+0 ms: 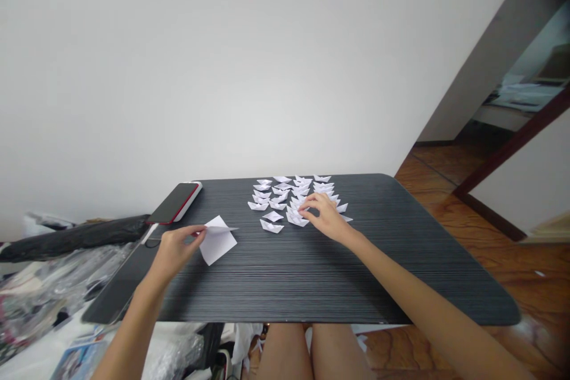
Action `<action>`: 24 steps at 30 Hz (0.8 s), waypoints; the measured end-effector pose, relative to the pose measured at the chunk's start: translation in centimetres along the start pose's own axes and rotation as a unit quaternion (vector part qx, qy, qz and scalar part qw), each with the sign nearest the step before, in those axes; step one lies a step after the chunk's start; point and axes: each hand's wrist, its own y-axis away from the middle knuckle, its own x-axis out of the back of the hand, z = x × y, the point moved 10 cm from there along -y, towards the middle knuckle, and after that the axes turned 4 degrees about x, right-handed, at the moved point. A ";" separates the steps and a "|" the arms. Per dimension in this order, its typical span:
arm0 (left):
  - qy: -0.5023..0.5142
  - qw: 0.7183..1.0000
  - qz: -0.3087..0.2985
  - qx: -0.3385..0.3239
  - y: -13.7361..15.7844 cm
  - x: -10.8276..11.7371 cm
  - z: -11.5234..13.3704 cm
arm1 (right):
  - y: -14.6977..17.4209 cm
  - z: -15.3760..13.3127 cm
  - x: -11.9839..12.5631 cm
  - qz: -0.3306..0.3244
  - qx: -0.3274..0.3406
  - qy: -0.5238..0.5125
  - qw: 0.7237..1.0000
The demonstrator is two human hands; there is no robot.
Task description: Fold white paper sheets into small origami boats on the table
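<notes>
My left hand (180, 246) pinches the edge of a white sheet of paper (218, 243) at the left of the dark table. The sheet is partly raised, with a fold standing up along its top. Over the right part of a group of small folded paper boats, my right hand (327, 217) has its thumb and forefinger closed on one white paper boat (296, 218). That hand covers some of the boats behind it. Several more boats stand in rough rows to the left, one of the nearest being a paper boat (271, 226).
A phone (173, 203) with a red edge lies on a white block at the table's back left, a white cable beside it. The black table (285, 285) meets a white wall (285, 71). Plastic-wrapped items (80, 279) are piled left of the table.
</notes>
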 end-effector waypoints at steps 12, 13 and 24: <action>0.001 0.999 0.037 -0.011 1.6 0.5 2.4 | 2.7 -9.5 -11.8 -0.207 -0.065 -0.447 0.868; 0.003 0.999 0.036 -0.007 1.7 0.3 2.4 | 2.5 -10.6 -13.3 -0.212 -0.070 -0.471 0.854; 0.056 0.997 0.002 0.046 2.1 -2.2 0.3 | -0.2 -10.3 -19.2 -0.113 -0.147 -0.500 0.846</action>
